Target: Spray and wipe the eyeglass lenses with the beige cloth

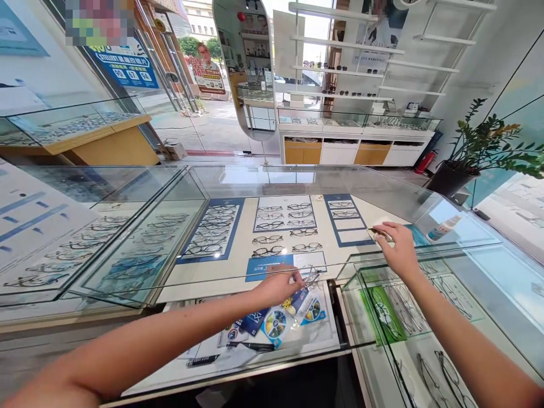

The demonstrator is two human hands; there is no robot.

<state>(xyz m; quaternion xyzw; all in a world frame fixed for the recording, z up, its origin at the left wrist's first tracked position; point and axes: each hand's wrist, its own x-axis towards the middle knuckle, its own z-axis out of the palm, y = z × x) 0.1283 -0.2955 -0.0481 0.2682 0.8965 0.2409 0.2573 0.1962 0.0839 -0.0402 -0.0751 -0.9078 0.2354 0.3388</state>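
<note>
My left hand (280,285) reaches over the pulled-out drawer at the front of the display case. Its fingers are closed on a pair of clear eyeglasses (313,277), partly hidden by the hand. Below it, colourful printed cards (276,324) lie in the drawer with a black pen (203,360). My right hand (397,246) is stretched out above the glass counter. Its thumb and fingertips pinch a small, dark and yellowish thing (374,232) that I cannot make out. A spray bottle (444,228) stands to the right of that hand.
Rows of eyeglass frames (267,251) lie inside the glass case (238,181). Another case with frames (385,314) borders the drawer on the right. Farther off are an oval mirror (255,73), white shelves (348,42) and a potted plant (450,175).
</note>
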